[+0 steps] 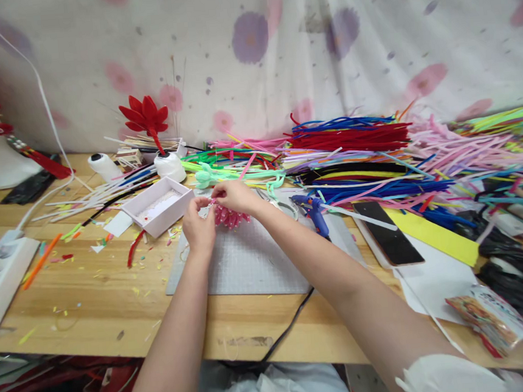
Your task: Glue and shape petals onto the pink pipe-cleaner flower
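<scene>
Over the back left of the grey cutting mat (pixel 250 270), my two hands meet with their fingertips close together. My left hand (pixel 199 229) has thumb and index finger in a pinch; whatever lies between them is too small to make out. Fingers bent and pressed together, my right hand (pixel 234 198) is on the top of a pink fringed piece (pixel 232 218). Many small pink tips hang down from that piece, partly covered by the right hand. Left of the hands stands a white box (pixel 165 219) with tiny pale beads inside.
A blue glue gun (pixel 316 215) and a black phone (pixel 390 233) lie to the right. Coloured pipe cleaners (pixel 352 139) pile along the back. A red flower (pixel 145 118) stands in a white holder (pixel 170 167). A black cable (pixel 291 327) crosses the front edge.
</scene>
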Available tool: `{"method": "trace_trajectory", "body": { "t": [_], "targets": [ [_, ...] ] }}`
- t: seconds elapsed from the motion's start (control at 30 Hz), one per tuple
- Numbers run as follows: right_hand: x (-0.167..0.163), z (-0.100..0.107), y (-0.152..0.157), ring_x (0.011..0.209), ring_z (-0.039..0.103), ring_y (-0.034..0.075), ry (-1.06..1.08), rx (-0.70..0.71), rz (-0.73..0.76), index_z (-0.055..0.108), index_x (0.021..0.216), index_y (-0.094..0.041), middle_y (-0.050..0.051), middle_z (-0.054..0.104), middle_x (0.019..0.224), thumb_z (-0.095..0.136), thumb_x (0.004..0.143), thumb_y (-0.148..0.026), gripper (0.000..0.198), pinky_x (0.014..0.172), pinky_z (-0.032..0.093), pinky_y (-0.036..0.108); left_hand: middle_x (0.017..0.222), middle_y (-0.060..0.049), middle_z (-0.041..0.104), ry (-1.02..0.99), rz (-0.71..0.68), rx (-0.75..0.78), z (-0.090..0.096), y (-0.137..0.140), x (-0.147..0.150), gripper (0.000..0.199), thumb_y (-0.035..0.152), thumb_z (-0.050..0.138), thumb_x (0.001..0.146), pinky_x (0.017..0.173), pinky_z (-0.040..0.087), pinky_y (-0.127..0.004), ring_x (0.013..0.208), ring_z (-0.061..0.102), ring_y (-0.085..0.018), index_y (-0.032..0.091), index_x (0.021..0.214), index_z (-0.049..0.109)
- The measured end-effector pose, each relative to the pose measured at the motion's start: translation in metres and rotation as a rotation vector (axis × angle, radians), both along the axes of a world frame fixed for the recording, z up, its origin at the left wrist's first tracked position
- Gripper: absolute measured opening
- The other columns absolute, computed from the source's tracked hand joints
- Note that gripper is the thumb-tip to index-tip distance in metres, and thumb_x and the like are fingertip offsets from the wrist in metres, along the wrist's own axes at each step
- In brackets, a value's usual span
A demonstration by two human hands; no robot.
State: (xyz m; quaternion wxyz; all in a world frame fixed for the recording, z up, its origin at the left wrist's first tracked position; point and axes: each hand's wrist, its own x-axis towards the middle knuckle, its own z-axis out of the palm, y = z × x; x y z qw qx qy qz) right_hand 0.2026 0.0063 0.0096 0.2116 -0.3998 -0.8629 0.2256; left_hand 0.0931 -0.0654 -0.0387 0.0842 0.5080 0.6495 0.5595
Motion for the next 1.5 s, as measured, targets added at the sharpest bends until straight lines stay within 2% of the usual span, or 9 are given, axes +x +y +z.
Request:
{"method": "trace_trajectory", "body": {
  "t": [0.17,0.5,0.73,0.87,1.0,1.13,1.27,1.4,1.5],
  "targets": [
    [0.001,0.0,-0.001,0.075,0.058,0.012,0.011,0.012,0.006,0.069,0.083,-0.017,0.001,0.069,0.083,0.056,0.074,-0.016,0.016,0.065,0.039,0.02,0.083,-0.002,0.063,-0.024,0.019,0.019,-0.001,0.002,0.001,0.015,0.023,0.064,0.069,0.085,0.041,-0.033,0.084,0.058,-0.019,0.021,0.08,0.055],
    [0.001,0.002,-0.003,0.075,0.058,0.012,0.006,0.014,0.004,0.069,0.084,-0.017,0.002,0.069,0.083,0.056,0.075,-0.016,0.016,0.066,0.038,0.021,0.084,-0.002,0.066,-0.015,0.065,0.052,-0.006,0.004,0.002,0.025,0.025,0.067,0.07,0.081,0.043,-0.031,0.082,0.062,-0.017,0.021,0.085,0.048],
    [-0.001,0.0,-0.003,0.076,0.058,0.012,-0.003,0.027,0.004,0.069,0.084,-0.017,0.002,0.069,0.084,0.054,0.074,-0.015,0.018,0.068,0.039,0.021,0.082,-0.001,0.066,-0.095,0.063,0.041,-0.002,0.003,0.005,0.029,0.022,0.069,0.067,0.083,0.043,-0.031,0.084,0.063,-0.017,0.022,0.085,0.046],
    [0.006,0.005,0.003,0.081,0.06,0.013,-0.04,-0.003,0.093,0.068,0.091,-0.017,0.002,0.069,0.089,0.056,0.072,-0.014,0.022,0.07,0.041,0.022,0.087,-0.002,0.067,-0.137,0.011,0.041,-0.002,-0.005,0.006,0.038,0.022,0.071,0.064,0.088,0.041,-0.033,0.092,0.062,-0.018,0.024,0.093,0.046],
    [0.023,0.021,0.003,0.094,0.059,0.013,-0.003,-0.062,0.198,0.064,0.104,-0.017,0.004,0.066,0.106,0.057,0.072,-0.013,0.033,0.081,0.041,0.023,0.096,-0.005,0.066,-0.226,-0.039,0.088,-0.007,-0.014,-0.002,0.038,0.022,0.07,0.065,0.093,0.04,-0.033,0.098,0.061,-0.017,0.023,0.096,0.046],
    [0.04,0.029,-0.004,0.095,0.058,0.014,0.112,0.06,0.018,0.065,0.098,-0.017,0.003,0.066,0.103,0.054,0.075,-0.015,0.025,0.084,0.041,0.026,0.093,-0.005,0.063,-0.212,0.046,0.113,-0.01,-0.013,-0.017,0.027,0.024,0.062,0.072,0.087,0.043,-0.031,0.089,0.061,-0.015,0.021,0.094,0.047],
    [0.058,0.011,-0.012,0.092,0.058,0.014,0.182,0.183,-0.164,0.065,0.093,-0.015,0.005,0.067,0.097,0.047,0.08,-0.014,0.022,0.084,0.04,0.026,0.09,-0.005,0.064,-0.17,0.031,0.087,-0.014,-0.013,-0.03,0.019,0.021,0.055,0.076,0.079,0.046,-0.027,0.083,0.062,-0.014,0.02,0.094,0.048],
    [0.082,-0.015,-0.025,0.089,0.057,0.015,0.148,0.199,-0.203,0.064,0.094,-0.016,0.007,0.066,0.095,0.043,0.087,-0.023,0.023,0.082,0.039,0.026,0.08,-0.002,0.065,-0.265,-0.044,-0.039,-0.02,-0.018,-0.042,0.014,0.015,0.05,0.077,0.064,0.045,-0.022,0.066,0.062,-0.01,0.019,0.09,0.048],
    [0.098,-0.031,-0.038,0.087,0.057,0.015,0.084,0.172,-0.184,0.064,0.092,-0.015,0.007,0.066,0.093,0.041,0.089,-0.028,0.026,0.08,0.038,0.026,0.071,0.002,0.06,-0.365,-0.022,-0.016,-0.021,-0.022,-0.051,0.011,0.013,0.05,0.076,0.056,0.043,-0.019,0.054,0.056,-0.007,0.019,0.085,0.048]
  ]
}}
